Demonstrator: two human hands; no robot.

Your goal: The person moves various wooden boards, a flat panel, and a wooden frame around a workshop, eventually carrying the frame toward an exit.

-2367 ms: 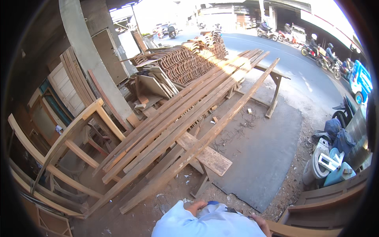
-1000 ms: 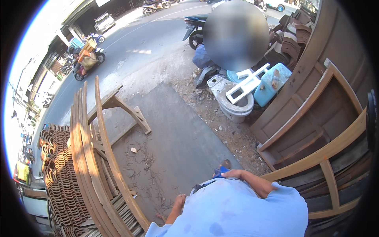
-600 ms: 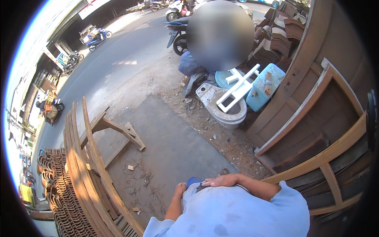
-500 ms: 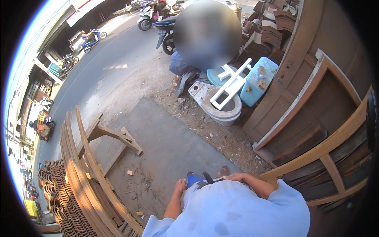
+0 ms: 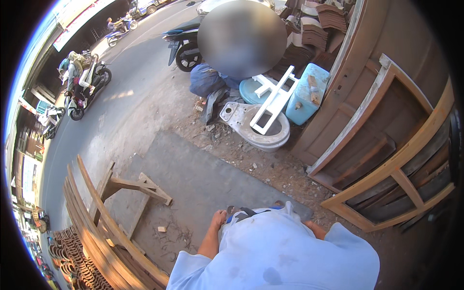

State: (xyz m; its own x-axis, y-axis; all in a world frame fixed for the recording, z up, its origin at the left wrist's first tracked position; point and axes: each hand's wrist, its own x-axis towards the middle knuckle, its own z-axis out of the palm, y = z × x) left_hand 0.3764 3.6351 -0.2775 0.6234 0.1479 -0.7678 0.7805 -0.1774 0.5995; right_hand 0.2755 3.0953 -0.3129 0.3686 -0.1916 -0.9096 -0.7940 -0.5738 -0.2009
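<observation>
My left hand (image 5: 219,217) is low in front of my body, at the left edge of my light blue shirt (image 5: 280,246). Its fingers are curled closed; whether anything is inside them is hidden. Close beside it are a dark strap (image 5: 249,211) and a bit of blue. On the right, my forearm (image 5: 316,230) shows at the shirt's edge, while the right hand's fingers are covered by the shirt. Parts of my feet (image 5: 279,204) show beyond the shirt, on a grey slab (image 5: 193,169).
Long wooden beams (image 5: 104,232) rest across a wooden trestle (image 5: 140,186) at left, near stacked roof tiles (image 5: 72,256). Ahead stand a toilet bowl (image 5: 237,116), a white frame (image 5: 275,104) and a light blue tank (image 5: 307,94). Wooden doors (image 5: 372,135) lean at right. Motorbikes (image 5: 87,82) ride along the road.
My view has shifted, and the toilet and doors sit slightly further left. My right hand, visible earlier at the shirt front, has slipped out of sight. Motorbikes on the road have moved.
</observation>
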